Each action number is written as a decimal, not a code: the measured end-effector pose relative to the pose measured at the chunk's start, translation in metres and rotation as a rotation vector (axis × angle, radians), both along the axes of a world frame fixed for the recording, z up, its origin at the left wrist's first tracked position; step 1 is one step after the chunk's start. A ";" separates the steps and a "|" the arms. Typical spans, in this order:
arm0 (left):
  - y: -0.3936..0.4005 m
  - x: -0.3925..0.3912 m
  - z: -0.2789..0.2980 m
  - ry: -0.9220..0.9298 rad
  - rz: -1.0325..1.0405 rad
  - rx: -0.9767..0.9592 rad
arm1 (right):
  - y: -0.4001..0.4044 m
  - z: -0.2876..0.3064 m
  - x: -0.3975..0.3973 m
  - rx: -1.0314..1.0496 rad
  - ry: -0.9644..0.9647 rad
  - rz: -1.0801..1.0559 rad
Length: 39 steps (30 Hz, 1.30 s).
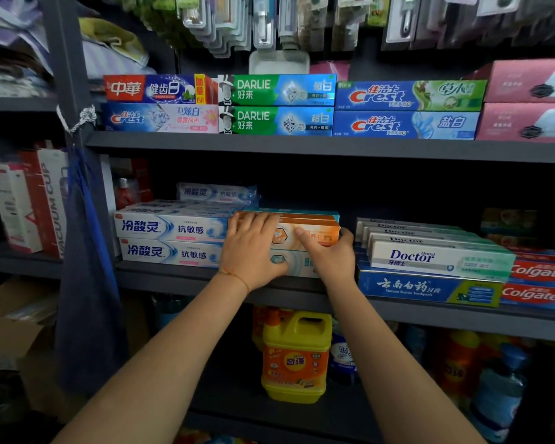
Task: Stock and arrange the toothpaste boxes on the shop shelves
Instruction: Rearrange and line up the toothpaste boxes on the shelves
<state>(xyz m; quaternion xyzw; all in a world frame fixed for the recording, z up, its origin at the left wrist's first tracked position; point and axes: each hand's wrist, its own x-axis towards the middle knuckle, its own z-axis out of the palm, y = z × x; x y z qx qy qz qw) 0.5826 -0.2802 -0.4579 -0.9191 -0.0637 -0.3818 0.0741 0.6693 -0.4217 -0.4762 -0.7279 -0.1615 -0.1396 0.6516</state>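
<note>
An orange toothpaste box [314, 233] lies on top of a pale teal box [298, 264] in the middle of the middle shelf [398, 310]. My left hand [253, 251] lies flat against the left front of both boxes, fingers straight. My right hand [330, 254] grips the right end of the orange box, thumb on its front and fingers round its end. White-and-blue boxes [170, 227] stand stacked to the left. Doctor boxes [430, 254] and a blue box [426, 288] sit to the right.
The upper shelf [302, 145] carries Darlie [276, 104], Crest [407, 110] and pink boxes [526, 100]. Colgate boxes [539, 283] are at far right. A yellow detergent jug [297, 354] and bottles stand on the shelf below. Blister packs hang above. A grey upright [68, 75] bounds the left.
</note>
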 end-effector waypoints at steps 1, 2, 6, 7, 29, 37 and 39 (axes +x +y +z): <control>0.000 0.000 0.000 0.000 -0.001 -0.002 | 0.000 0.000 0.001 -0.003 0.000 0.000; 0.000 0.000 0.000 -0.001 -0.004 -0.002 | -0.001 0.000 0.001 -0.007 0.001 -0.001; 0.001 0.000 0.000 -0.008 -0.012 -0.001 | -0.001 -0.001 0.002 -0.013 -0.001 -0.008; 0.001 0.000 0.000 -0.011 -0.015 -0.002 | 0.000 -0.002 0.003 -0.012 0.001 -0.011; 0.000 -0.001 0.000 -0.006 -0.013 -0.007 | -0.003 0.000 0.002 -0.030 0.012 0.000; 0.008 -0.010 0.002 0.026 -0.113 -0.093 | 0.005 0.009 -0.024 -0.218 -0.413 -0.228; 0.018 -0.020 -0.001 -0.040 -0.138 -0.163 | 0.011 0.024 -0.035 -0.327 -0.643 -0.279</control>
